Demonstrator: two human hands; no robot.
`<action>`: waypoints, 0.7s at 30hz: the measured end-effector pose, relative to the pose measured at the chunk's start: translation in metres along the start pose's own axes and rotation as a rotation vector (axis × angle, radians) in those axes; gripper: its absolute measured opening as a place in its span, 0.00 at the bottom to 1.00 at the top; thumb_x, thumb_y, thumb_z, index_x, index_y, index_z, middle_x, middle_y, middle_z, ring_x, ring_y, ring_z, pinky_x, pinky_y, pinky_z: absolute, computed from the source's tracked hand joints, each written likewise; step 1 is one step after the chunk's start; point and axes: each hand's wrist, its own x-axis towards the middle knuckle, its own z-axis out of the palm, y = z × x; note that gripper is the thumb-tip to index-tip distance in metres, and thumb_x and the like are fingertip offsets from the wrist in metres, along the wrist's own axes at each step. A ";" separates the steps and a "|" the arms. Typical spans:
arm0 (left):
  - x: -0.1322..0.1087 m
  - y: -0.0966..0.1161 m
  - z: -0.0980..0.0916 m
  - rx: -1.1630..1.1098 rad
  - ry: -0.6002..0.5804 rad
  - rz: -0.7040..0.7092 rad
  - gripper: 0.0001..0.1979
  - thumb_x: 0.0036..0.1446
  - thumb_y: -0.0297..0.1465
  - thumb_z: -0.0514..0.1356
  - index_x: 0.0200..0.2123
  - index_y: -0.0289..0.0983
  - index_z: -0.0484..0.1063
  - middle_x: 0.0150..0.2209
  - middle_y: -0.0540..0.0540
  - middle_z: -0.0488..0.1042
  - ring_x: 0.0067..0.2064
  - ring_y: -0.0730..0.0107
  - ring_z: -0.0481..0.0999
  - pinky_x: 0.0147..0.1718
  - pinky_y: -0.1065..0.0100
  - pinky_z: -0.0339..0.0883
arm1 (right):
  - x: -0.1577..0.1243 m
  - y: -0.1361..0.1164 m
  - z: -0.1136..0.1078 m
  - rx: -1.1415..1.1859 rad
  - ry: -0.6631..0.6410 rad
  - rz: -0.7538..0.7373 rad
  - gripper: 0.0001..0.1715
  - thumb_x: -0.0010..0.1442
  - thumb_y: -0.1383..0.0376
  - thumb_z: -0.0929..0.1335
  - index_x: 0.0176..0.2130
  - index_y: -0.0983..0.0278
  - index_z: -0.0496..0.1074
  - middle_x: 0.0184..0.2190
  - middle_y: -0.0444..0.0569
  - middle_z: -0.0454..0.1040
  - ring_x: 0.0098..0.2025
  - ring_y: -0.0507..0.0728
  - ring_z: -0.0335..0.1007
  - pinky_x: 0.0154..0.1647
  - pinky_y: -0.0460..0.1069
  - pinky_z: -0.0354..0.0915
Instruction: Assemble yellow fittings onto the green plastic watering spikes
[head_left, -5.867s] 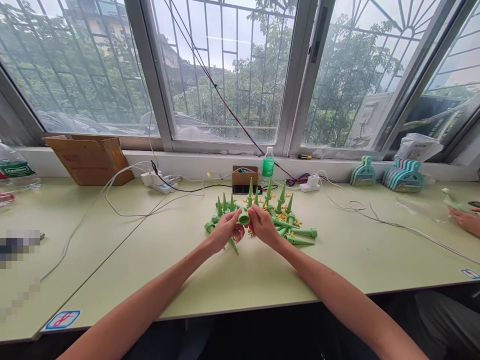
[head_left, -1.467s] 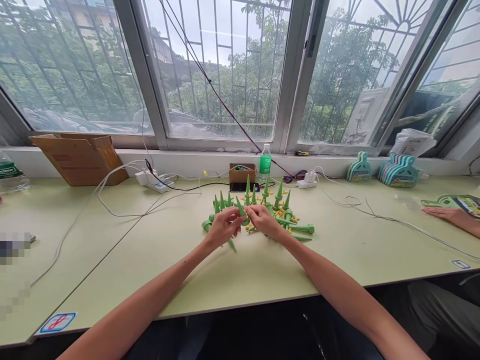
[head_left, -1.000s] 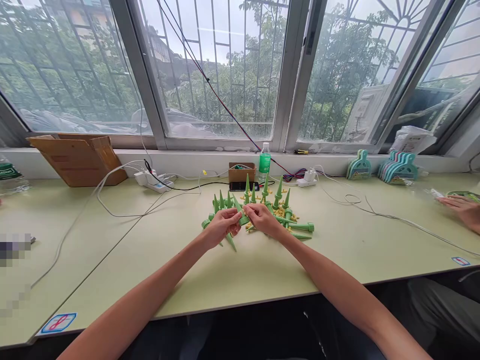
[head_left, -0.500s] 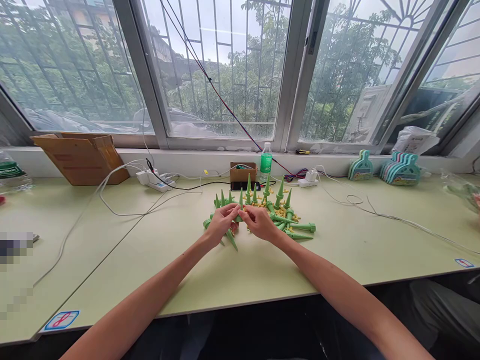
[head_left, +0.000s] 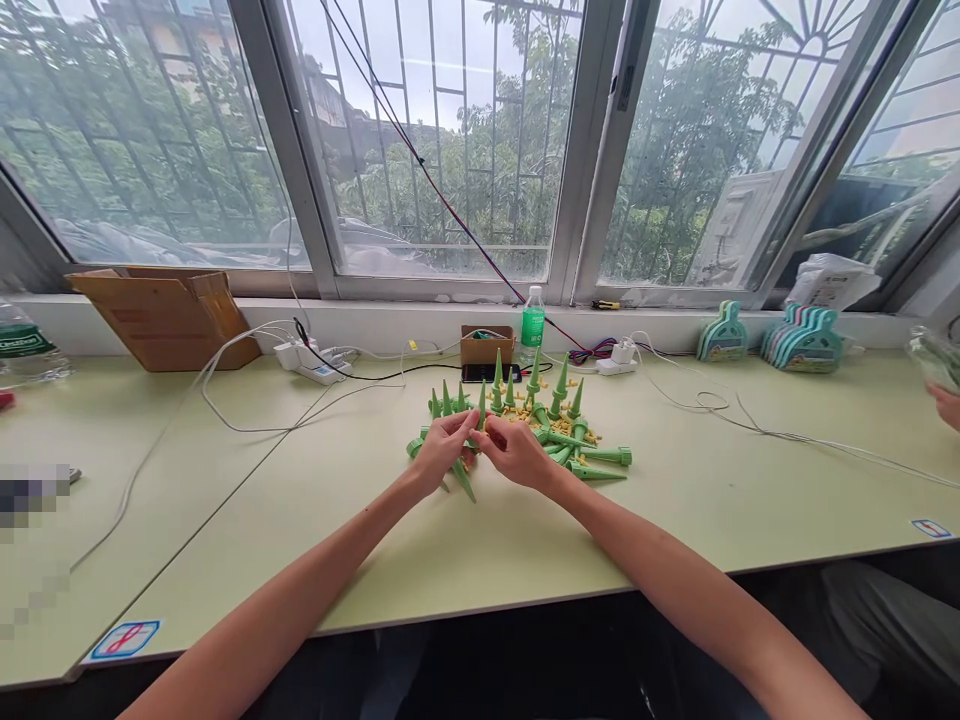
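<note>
Over a pale table (head_left: pixel 480 560), the left hand (head_left: pixel 444 448) pinched an upright green spike (head_left: pixel 482 399); the right hand (head_left: pixel 517 452) curled beside it, its grip hidden. A slack pinch could have dropped it among the scattered spikes (head_left: pixel 579 432) nearby.

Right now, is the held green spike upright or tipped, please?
Upright: the green spike points up between the left hand and right hand.

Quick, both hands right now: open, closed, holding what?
Left hand: closed, holding a green spike point up.
Right hand: closed, up against the same spike; whether it pinches anything cannot be told.
</note>
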 end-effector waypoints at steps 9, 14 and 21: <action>0.000 -0.001 -0.003 -0.046 -0.052 -0.051 0.25 0.51 0.49 0.60 0.43 0.34 0.77 0.25 0.48 0.70 0.22 0.78 0.64 0.20 0.74 0.63 | -0.001 -0.003 -0.002 -0.046 -0.023 -0.011 0.20 0.63 0.56 0.61 0.24 0.63 0.55 0.18 0.38 0.57 0.20 0.47 0.49 0.24 0.44 0.48; 0.000 -0.001 -0.003 -0.043 -0.042 -0.075 0.27 0.49 0.50 0.61 0.43 0.35 0.77 0.26 0.47 0.72 0.22 0.78 0.64 0.20 0.73 0.64 | 0.000 -0.005 -0.005 -0.067 -0.051 -0.025 0.19 0.63 0.57 0.61 0.24 0.63 0.56 0.19 0.39 0.58 0.20 0.47 0.49 0.24 0.44 0.47; 0.000 0.001 -0.004 -0.048 -0.054 -0.081 0.27 0.49 0.50 0.62 0.44 0.35 0.77 0.26 0.47 0.73 0.23 0.76 0.66 0.21 0.74 0.63 | 0.001 -0.005 -0.006 -0.076 -0.070 -0.050 0.18 0.64 0.58 0.60 0.25 0.63 0.57 0.19 0.39 0.58 0.20 0.46 0.49 0.24 0.44 0.47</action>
